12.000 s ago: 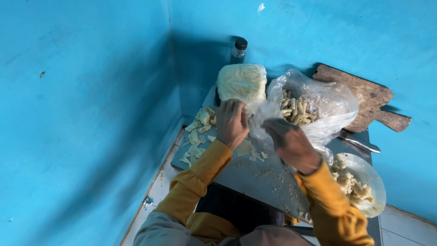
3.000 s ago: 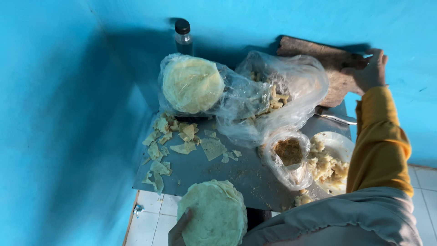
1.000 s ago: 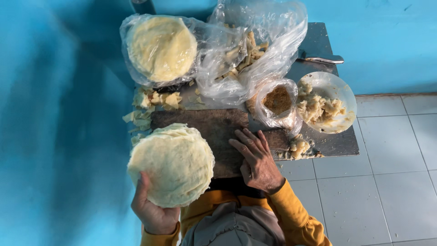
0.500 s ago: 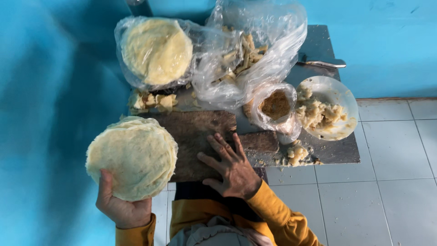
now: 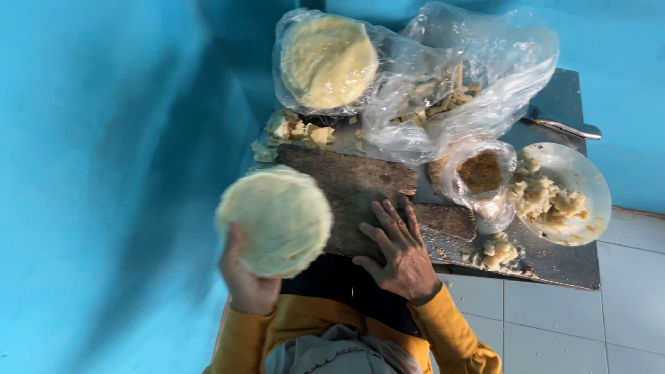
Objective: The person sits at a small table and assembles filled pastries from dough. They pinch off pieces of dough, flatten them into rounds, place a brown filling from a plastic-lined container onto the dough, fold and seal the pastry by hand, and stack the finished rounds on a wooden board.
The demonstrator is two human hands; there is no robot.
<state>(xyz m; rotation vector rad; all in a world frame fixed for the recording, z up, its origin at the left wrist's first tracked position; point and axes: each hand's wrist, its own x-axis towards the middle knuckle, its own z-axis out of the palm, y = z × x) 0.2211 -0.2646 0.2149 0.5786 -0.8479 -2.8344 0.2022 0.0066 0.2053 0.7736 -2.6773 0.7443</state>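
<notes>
My left hand (image 5: 248,284) holds up a stack of round pale flatbreads (image 5: 276,218) to the left of a small table. My right hand (image 5: 398,249) lies flat, fingers spread, on a dark wooden cutting board (image 5: 353,187) at the table's near edge. Neither hand touches the bags behind the board.
At the back lie a clear bag with a second stack of flatbreads (image 5: 327,61) and a bag of cut pieces (image 5: 450,97). A small bag of brown filling (image 5: 481,174), a white plate of crumbly food (image 5: 564,194), a knife (image 5: 564,127) and scraps (image 5: 294,130) sit on the metal table (image 5: 561,263). Blue walls stand close on the left and behind.
The flatbread stack in my left hand has moved right, back toward the board. My right hand stays flat on the board, shifted slightly.
</notes>
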